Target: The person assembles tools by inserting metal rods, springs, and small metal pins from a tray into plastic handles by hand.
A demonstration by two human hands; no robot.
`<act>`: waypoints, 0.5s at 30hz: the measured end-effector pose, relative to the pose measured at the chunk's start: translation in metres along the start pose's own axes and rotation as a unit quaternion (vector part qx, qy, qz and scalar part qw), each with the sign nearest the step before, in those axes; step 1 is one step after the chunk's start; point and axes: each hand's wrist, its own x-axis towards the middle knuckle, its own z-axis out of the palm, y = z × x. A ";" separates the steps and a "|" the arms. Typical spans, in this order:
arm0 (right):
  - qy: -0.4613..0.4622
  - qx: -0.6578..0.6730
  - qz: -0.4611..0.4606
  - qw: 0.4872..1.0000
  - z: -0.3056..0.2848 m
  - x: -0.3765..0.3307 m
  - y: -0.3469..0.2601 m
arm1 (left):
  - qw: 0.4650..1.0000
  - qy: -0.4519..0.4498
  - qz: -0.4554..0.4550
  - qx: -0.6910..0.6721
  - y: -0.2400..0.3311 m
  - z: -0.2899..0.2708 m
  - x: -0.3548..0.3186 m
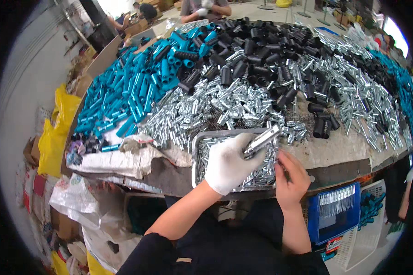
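Note:
My left hand (229, 161), in a white glove, is closed around a shiny metal tube (263, 140) that points up and to the right over a grey metal tray (195, 156). The tray holds several small silver parts. My bare right hand (290, 176) sits just right of the tray with its fingers curled, pinching something small that I cannot make out. Both forearms come in from the lower edge.
Heaps of silver tubes (206, 110), teal tubes (133, 91) and black sleeves (257, 50) cover the table. A blue crate (333, 215) with metal pieces stands at lower right beside a white basket (369, 229). Yellow bags (55, 133) hang at the left. Another person (205, 8) works at the far side.

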 end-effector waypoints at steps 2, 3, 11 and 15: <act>0.033 -0.094 -0.121 0.988 -0.006 0.007 -0.001 | 1.000 -0.016 -0.003 0.022 -0.001 0.015 0.004; 0.048 -0.142 -0.178 0.973 -0.010 0.011 -0.002 | 1.000 -0.002 0.014 0.016 -0.001 0.022 0.007; 0.100 0.246 0.127 0.956 -0.025 0.016 0.003 | 0.994 -0.012 0.093 0.049 0.004 0.062 0.023; 0.066 0.031 0.053 0.996 -0.038 0.023 0.008 | 0.992 -0.011 0.106 0.073 0.000 0.073 0.032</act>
